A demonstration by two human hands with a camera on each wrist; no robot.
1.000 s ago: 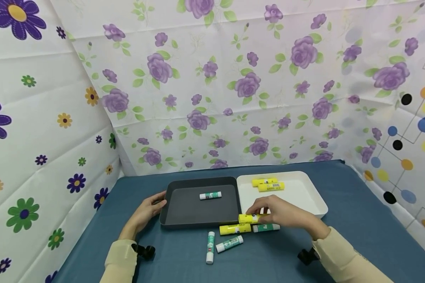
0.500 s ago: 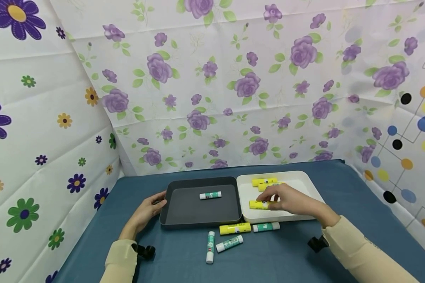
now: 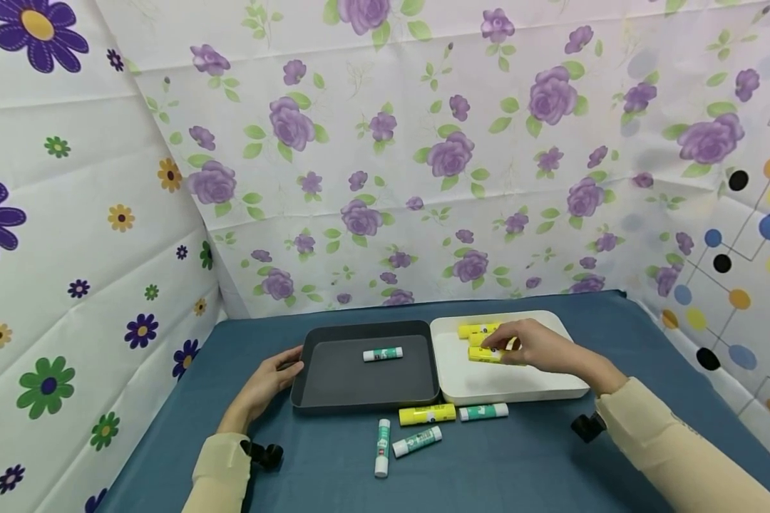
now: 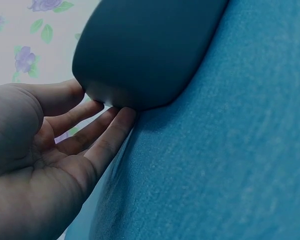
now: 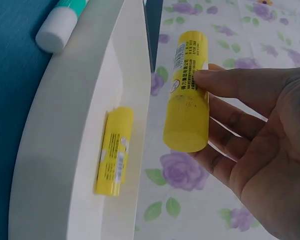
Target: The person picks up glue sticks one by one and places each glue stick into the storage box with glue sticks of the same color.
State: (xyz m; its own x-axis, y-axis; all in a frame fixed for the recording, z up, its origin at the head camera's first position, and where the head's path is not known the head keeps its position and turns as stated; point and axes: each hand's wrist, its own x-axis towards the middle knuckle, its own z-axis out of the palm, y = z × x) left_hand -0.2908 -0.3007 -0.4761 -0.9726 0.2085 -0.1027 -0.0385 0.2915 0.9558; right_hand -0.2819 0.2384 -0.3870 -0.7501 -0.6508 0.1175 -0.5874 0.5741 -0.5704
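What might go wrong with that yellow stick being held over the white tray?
The yellow cylindrical glue stick pinched in the right hand might bump the two yellow sticks lying close by in the white rectangular tray. Being round, it may roll once released. The left hand touches the dark grey rectangular tray, so an accidental push might shift it.

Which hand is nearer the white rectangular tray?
Right hand, over the white tray, holding a yellow cylindrical glue stick; the left hand touches the left side of the dark rectangular tray.
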